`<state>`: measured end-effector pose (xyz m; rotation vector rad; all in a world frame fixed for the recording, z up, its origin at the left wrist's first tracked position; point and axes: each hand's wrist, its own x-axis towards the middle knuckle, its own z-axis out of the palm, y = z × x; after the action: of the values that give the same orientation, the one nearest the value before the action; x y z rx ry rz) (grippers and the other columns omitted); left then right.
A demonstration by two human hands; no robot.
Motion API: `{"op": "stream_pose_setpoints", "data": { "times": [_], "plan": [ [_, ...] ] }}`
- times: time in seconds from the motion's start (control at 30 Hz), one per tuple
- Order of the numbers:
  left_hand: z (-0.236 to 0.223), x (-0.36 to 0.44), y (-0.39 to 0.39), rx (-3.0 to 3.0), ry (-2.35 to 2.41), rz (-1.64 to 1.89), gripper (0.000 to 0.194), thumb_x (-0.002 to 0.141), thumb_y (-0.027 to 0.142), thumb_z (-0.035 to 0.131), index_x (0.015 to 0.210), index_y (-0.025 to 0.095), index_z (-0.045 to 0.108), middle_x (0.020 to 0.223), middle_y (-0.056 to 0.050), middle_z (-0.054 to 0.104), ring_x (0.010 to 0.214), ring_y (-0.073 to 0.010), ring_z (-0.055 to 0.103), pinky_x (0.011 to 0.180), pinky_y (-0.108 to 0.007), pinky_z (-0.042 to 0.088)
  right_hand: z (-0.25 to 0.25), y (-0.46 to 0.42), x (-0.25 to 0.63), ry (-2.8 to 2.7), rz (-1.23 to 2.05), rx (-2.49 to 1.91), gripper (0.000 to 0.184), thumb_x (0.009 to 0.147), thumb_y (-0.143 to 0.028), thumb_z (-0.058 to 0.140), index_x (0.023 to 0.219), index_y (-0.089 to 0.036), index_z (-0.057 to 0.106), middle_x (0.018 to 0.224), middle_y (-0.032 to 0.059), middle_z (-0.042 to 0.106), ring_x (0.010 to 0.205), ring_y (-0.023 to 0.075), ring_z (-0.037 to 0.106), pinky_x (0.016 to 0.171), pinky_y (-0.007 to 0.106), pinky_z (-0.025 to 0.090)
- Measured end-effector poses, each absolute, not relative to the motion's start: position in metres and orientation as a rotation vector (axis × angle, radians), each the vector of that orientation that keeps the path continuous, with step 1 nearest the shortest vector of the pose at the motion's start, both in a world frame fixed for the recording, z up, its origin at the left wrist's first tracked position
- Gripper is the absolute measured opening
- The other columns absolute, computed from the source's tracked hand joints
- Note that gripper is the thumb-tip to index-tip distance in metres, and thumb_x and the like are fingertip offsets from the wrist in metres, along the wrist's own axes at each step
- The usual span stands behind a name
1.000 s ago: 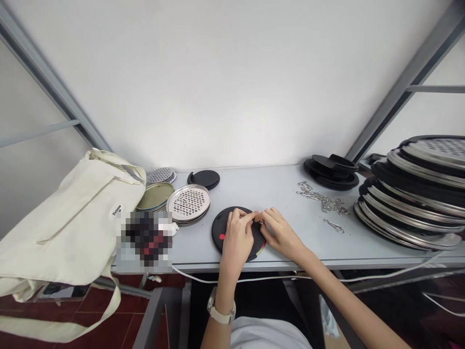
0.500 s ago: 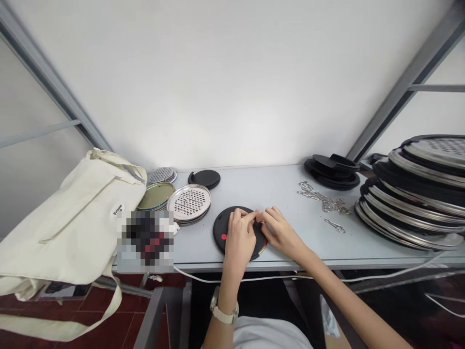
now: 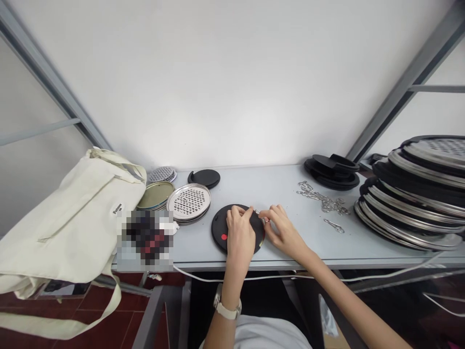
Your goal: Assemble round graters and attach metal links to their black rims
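A black round disc (image 3: 220, 224) with a red dot lies flat near the table's front edge; a sliver of coloured rim shows at its lower right. My left hand (image 3: 240, 230) rests on top and presses it down, fingers bent together and reaching its upper right edge. At that edge my right hand (image 3: 285, 232) pinches a small metal wire clip (image 3: 257, 212), which sticks out between the two hands. My fingers partly cover the clip. Similar wire clips (image 3: 323, 201) lie in a loose heap to the right, with a single clip (image 3: 333, 225) in front.
A tall stack of black and metal discs (image 3: 414, 203) stands at the right. Black plastic parts (image 3: 331, 170) are piled behind the clips. To the left sit perforated metal discs (image 3: 189, 202), gold-coloured lids (image 3: 156, 195), another black disc (image 3: 205, 178) and a cream bag (image 3: 72, 223).
My right hand has shifted slightly right, away from my left fingertips, and the wire clip now shows between them. The disc has turned or tilted slightly under my left hand.
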<state>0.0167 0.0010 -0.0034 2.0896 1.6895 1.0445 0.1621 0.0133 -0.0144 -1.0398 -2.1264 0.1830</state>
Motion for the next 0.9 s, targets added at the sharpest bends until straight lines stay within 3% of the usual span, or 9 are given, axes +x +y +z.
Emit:
{"op": "stream_pose_setpoints", "data": {
  "times": [0.5, 0.7, 0.9],
  "plan": [
    [-0.0057, 0.0157, 0.0058, 2.04, 1.739, 1.141, 0.033, 0.087, 0.006, 0.037, 0.11, 0.019, 0.056, 0.101, -0.008, 0.05, 0.1, -0.0207, 0.047, 0.093, -0.037, 0.039, -0.0106, 0.013, 0.1612, -1.919, 0.357, -1.091, 0.016, 0.088, -0.012, 0.039, 0.091, -0.021, 0.052, 0.084, 0.0043, 0.055, 0.081, 0.0191, 0.053, 0.075, 0.034, 0.044],
    [-0.0042, 0.015, 0.006, 2.019, 1.725, 1.162, 0.025, 0.089, 0.01, 0.04, 0.108, 0.018, 0.055, 0.1, -0.008, 0.051, 0.101, -0.021, 0.047, 0.092, -0.038, 0.04, -0.015, 0.0167, 0.1649, -1.697, 0.45, -1.169, 0.021, 0.09, -0.013, 0.036, 0.091, -0.02, 0.056, 0.085, 0.003, 0.058, 0.076, 0.016, 0.059, 0.074, 0.032, 0.046],
    [-0.0005, 0.0146, 0.0063, 1.899, 1.628, 1.333, 0.024, 0.088, 0.009, 0.04, 0.104, 0.019, 0.056, 0.101, -0.008, 0.053, 0.097, -0.019, 0.052, 0.088, -0.035, 0.043, -0.0185, 0.0208, 0.1699, -1.555, 0.333, -1.272, 0.022, 0.09, -0.021, 0.039, 0.1, -0.02, 0.058, 0.098, 0.007, 0.06, 0.094, 0.0199, 0.057, 0.084, 0.038, 0.046]
  ]
}}
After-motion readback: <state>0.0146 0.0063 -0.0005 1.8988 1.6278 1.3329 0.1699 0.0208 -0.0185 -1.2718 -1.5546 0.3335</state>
